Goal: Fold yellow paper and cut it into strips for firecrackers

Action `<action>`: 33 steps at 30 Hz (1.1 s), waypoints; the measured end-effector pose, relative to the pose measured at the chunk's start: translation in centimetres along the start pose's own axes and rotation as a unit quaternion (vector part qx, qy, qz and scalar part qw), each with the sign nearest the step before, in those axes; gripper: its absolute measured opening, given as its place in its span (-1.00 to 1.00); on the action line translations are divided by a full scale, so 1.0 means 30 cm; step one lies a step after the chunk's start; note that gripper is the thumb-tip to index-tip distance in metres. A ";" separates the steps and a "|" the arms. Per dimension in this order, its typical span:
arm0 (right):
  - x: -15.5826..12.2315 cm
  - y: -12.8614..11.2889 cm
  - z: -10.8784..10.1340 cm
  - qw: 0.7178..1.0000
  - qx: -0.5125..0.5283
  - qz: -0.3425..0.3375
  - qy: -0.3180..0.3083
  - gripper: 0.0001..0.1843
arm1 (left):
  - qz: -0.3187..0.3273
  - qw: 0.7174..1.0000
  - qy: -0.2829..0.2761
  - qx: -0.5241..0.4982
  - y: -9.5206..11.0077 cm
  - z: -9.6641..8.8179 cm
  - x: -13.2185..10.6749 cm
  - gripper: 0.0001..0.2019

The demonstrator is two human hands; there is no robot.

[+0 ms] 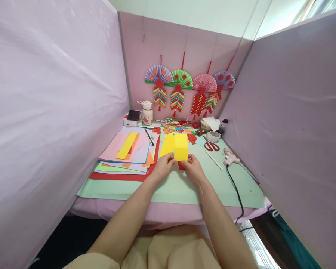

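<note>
A folded yellow paper sheet [175,147] stands partly raised over the green mat [184,188]. My left hand [162,167] pinches its near left edge. My right hand [193,168] pinches the near right edge, beside a small red paper piece [181,166] that lies under the hands. Both hands have their fingers closed on the yellow paper.
A stack of coloured paper sheets [127,157] lies to the left. Red scissors [212,146], a tape roll [213,136] and a glue gun [230,158] with its black cord [235,186] sit to the right. Paper scraps [179,130], a mug [147,112] and hanging paper fans [181,80] are at the back.
</note>
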State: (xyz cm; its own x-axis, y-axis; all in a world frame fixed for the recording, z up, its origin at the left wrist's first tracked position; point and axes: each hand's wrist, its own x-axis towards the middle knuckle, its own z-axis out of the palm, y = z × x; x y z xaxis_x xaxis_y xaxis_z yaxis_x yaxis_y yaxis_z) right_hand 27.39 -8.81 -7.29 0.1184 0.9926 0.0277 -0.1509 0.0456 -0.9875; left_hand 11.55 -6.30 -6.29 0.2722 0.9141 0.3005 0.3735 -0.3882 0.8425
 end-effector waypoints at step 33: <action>-0.006 -0.009 0.004 0.999 -0.025 -0.039 -0.016 -0.63 | -0.110 0.975 -0.043 -0.186 -0.014 0.004 -0.002 -0.78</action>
State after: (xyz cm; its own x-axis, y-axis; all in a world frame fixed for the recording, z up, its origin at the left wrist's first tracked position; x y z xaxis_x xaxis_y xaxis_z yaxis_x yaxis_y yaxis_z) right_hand 27.30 -8.98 -7.00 0.0971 0.9894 0.1083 -0.0933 0.1174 -0.9887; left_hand 11.49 -6.21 -6.72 0.3018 0.9508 0.0695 0.0881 -0.1004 0.9910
